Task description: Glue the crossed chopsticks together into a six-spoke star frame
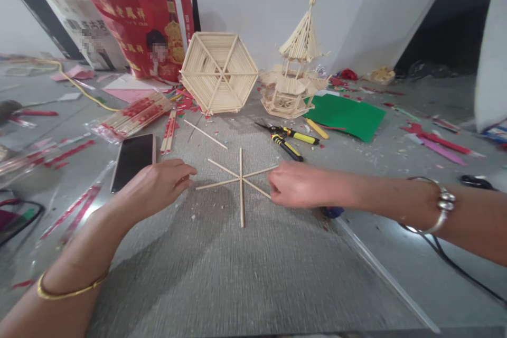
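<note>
Several thin wooden sticks cross at one point to form a six-armed star [241, 190] lying flat on the grey textured board. My left hand [158, 182] hovers just left of the star, with its fingers loosely bent, a gap before the thumb and nothing in it. Over the star's right-hand ends, my right hand [295, 185] is closed with curled fingers. It covers the tips of two arms, and what its fingers pinch is hidden. A loose wooden stick [206, 134] lies behind the star.
Behind stand a hexagonal stick frame [219, 74] and a stick pagoda [297, 82]. Yellow-black pliers [287, 140] and green paper [344, 116] lie in front of them. A phone [133, 161], packed chopsticks [137, 113] and a red bag [134, 21] are left. Scraps and cables lie around.
</note>
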